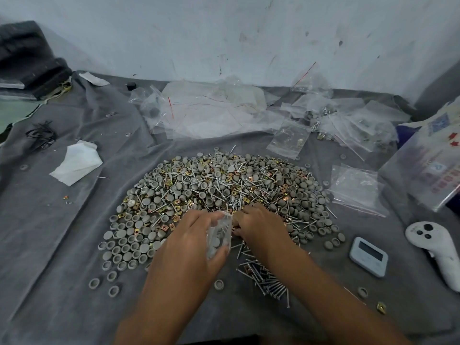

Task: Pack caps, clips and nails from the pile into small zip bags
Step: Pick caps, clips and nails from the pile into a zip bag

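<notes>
Currently both hands are at the near edge of the pile [219,192], a broad heap of grey caps [124,234], brass-coloured clips [177,207] and nails [270,283] on a grey cloth [62,282].

Left hand [189,247]: fingers and thumb curled round a small clear bag [219,236], held upright with its mouth toward the right hand. A few grey caps show through the plastic.

Right hand [258,225]: palm down, just beside the bag mouth, fingertips curled in against the pile. Looks like it pinches something small, but the fingertips are hidden behind the bag edge, so can't tell what, if anything, it has hold of.

Nails lie in a loose bunch on the cloth just under the right forearm, apart from the main heap. Single caps are scattered at the near left and near right of the pile; one clip lies alone near the right front.

Behind the pile: a spread of empty clear bags [206,110] with red zip lines. Far right: filled bags [348,120] in a heap. Two more flat bags [356,190] right of the pile.

Right side: small white timer [368,256], white controller [433,247] next to it. Left side: white tissue [77,161], black bands [41,135].
</notes>
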